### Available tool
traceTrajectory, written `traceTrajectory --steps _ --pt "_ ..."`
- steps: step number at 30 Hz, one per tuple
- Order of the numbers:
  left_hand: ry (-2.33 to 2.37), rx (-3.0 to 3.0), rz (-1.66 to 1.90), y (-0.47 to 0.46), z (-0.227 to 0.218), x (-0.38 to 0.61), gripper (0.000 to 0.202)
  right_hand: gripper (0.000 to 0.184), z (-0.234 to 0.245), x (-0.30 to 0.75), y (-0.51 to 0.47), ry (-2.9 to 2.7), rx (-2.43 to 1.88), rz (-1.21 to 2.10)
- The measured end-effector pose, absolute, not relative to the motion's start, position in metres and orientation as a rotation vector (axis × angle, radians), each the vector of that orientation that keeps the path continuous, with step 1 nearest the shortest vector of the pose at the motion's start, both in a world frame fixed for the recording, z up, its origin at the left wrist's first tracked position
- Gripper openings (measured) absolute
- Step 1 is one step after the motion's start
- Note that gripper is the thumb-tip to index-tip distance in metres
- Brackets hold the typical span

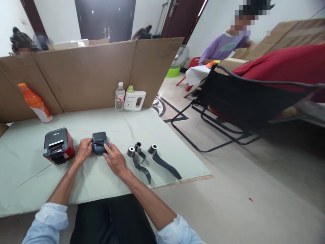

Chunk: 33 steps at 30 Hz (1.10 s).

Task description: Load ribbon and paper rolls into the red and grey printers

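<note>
A small dark portable receipt printer sits on the pale green tabletop, a dark strip showing at its front. My left hand grips its left side with curled fingers. From the right, my right hand has its fingertips against the printer's front right edge, near the dark strip. Left of my hands stands a larger red and black printer, with black material hanging from its front slot. To the right, several small rolls lie partly unwound: a front roll, a back roll and a right roll, each trailing a black strip.
An orange bottle, a clear water bottle and a white jug stand along the cardboard partition behind the table. A black folding chair is at the right. Another person sits beyond it.
</note>
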<state>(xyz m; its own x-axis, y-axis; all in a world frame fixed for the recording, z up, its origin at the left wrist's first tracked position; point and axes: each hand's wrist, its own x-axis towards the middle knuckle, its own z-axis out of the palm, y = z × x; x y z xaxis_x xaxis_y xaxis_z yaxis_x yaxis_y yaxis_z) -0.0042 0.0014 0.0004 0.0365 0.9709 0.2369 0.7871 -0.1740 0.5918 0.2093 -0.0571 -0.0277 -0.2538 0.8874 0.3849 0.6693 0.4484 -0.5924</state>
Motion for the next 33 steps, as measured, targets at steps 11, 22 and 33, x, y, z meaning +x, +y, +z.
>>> traceTrajectory --steps 11,22,33 --pt "1.834 1.788 0.948 0.019 -0.006 -0.013 0.023 0.048 -0.041 0.209 -0.055 -1.998 -1.262 0.292" --pt "1.715 1.731 1.056 0.034 -0.022 -0.011 0.043 0.046 -0.043 0.209 -0.056 -1.993 -1.269 0.294" --pt "1.708 1.806 1.152 0.003 -0.032 -0.010 0.026 0.046 -0.044 0.211 -0.056 -1.985 -1.234 0.304"
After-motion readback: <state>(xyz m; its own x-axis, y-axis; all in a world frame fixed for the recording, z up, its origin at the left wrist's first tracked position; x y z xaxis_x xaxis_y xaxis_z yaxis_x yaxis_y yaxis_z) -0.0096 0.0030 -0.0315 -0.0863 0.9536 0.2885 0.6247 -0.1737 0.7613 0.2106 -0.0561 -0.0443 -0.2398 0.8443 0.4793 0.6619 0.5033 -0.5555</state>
